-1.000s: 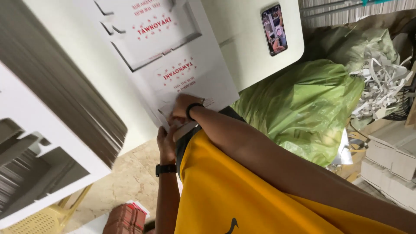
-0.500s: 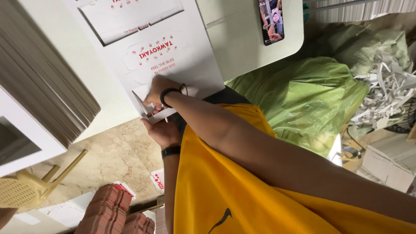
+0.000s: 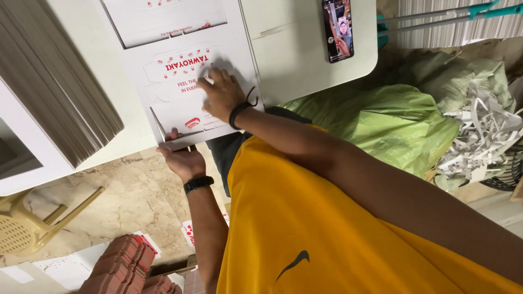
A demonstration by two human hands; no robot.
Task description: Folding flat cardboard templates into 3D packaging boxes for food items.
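Right hand is pressed flat, fingers spread, on the white die-cut cardboard sheet, palm over the lower printed panel; it grips nothing, it just pins the sheet to the white table. Left hand is under the sheet's near edge, which overhangs the table edge, thumb on top and fingers below, a narrow pinch on the loose border strip by the slanted cut. Sheet lies flat on the table, upper panel further out, red print facing up. My read: the step is stripping waste border off the punched blank. To do it well, keep the right palm close to the cut line so the panel doesn't lift or crease, and pull the strip along the perforation rather than straight up, low angle, steady. If the nicks hold, shift the pinch nearer the tear point instead of yanking. Stack of grey board sheets sits at left, well apart; phone at the far table corner, clear of the work. Green sack and shredded white offcuts beside the table are within reach for scrap.
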